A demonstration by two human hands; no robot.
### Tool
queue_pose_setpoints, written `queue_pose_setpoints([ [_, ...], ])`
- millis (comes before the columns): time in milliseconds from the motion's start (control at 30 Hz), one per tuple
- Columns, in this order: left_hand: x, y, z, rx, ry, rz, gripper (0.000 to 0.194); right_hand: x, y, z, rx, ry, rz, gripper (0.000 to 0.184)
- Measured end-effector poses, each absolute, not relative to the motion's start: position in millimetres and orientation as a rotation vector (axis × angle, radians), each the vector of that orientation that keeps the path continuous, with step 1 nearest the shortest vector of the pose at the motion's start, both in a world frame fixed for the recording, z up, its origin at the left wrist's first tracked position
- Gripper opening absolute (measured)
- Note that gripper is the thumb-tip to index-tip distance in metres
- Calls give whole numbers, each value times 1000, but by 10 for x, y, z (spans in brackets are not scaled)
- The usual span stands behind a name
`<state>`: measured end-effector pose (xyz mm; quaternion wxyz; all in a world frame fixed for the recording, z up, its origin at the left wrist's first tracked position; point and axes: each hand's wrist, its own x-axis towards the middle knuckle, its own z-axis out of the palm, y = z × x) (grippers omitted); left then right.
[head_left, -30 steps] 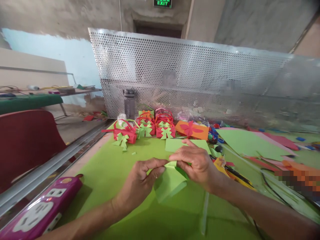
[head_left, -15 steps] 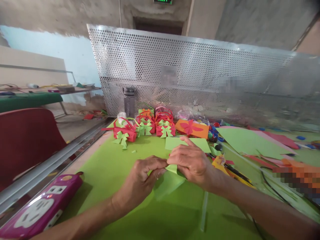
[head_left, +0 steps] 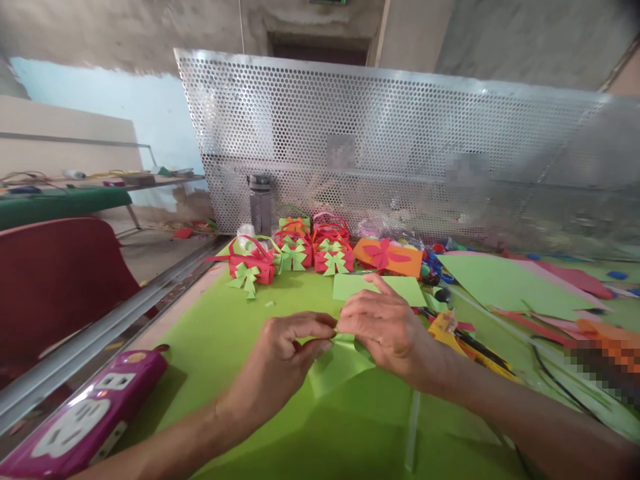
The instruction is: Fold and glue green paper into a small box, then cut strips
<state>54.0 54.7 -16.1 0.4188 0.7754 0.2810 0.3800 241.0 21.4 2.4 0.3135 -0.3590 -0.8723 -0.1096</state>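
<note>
Both of my hands pinch one folded sheet of light green paper (head_left: 336, 363) just above the green table (head_left: 220, 333). My left hand (head_left: 287, 357) grips its left edge between thumb and curled fingers. My right hand (head_left: 383, 327) presses the top fold from the right, its forefinger stretched forward. The lower part of the sheet hangs down toward me between the two wrists.
Red paper baskets with green bows (head_left: 290, 253) stand at the back by a grey bottle (head_left: 260, 203) and a perforated metal screen (head_left: 380, 147). An orange card (head_left: 387, 257), green sheets (head_left: 500, 283), scraps and tools lie right. A pink power strip (head_left: 85, 417) and a red chair (head_left: 55, 280) are left.
The view shifted slightly. My hands stayed on the green paper, working the fold closer together; the sheet's hanging part changed shape a little.
</note>
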Motion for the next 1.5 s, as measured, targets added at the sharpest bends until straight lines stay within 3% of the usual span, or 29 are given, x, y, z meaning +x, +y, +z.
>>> queue_pose_setpoints([
  [167, 576, 507, -125, 1655, 710, 783, 24, 2393, 186, 34, -932, -2268, -313, 26],
  [433, 594, 501, -234, 1721, 717, 980, 17, 2355, 169, 42, -929, -2198, -372, 15],
  [867, 557, 513, -244, 1974, 814, 1001, 20, 2383, 161, 95, -1008, -2170, -397, 22],
  [1000, 558, 501, -254, 1945, 868, 981, 20, 2348, 141, 48, -943, -2187, -434, 16],
  [1500, 571, 515, -268, 1880, 832, 984, 16, 2327, 90, 19, -1049, -2276, -400, 38],
])
